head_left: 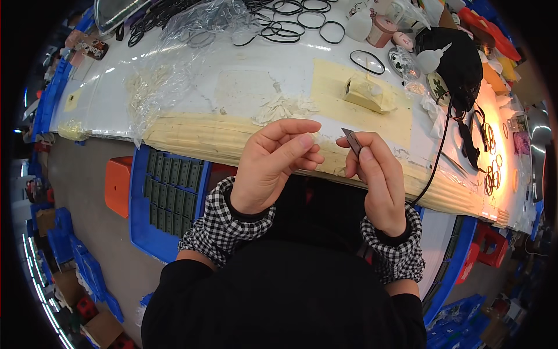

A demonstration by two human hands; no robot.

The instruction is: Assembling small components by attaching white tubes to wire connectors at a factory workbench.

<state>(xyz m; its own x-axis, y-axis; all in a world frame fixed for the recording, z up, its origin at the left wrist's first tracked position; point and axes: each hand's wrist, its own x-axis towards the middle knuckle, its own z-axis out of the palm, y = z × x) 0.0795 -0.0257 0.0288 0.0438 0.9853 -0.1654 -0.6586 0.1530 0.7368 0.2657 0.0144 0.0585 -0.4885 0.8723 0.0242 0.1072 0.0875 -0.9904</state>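
Observation:
Above the near edge of the table, my right hand (381, 180) grips a short dark knife blade (351, 140) between thumb and fingers, its pointed tip up and to the left. Facing it a small gap away is my left hand (270, 166), its fingers curled and thumb drawn toward the forefinger. Something small and pale may sit at those fingertips, but it is too small to make out. Just beyond the hands, crumpled whitish scraps (285, 109) lie on the table. A yellow tape-wrapped block (369, 95) rests on a yellowish sheet (331, 78) farther right.
Black rubber rings (279, 32) and clear plastic film (203, 26) lie at the back. Bottles, a pink jar (382, 30) and a black bag (456, 58) crowd the right. Padding (197, 136) lines the near edge. A blue crate (138, 215) of dark parts and an orange stool (118, 186) stand below left.

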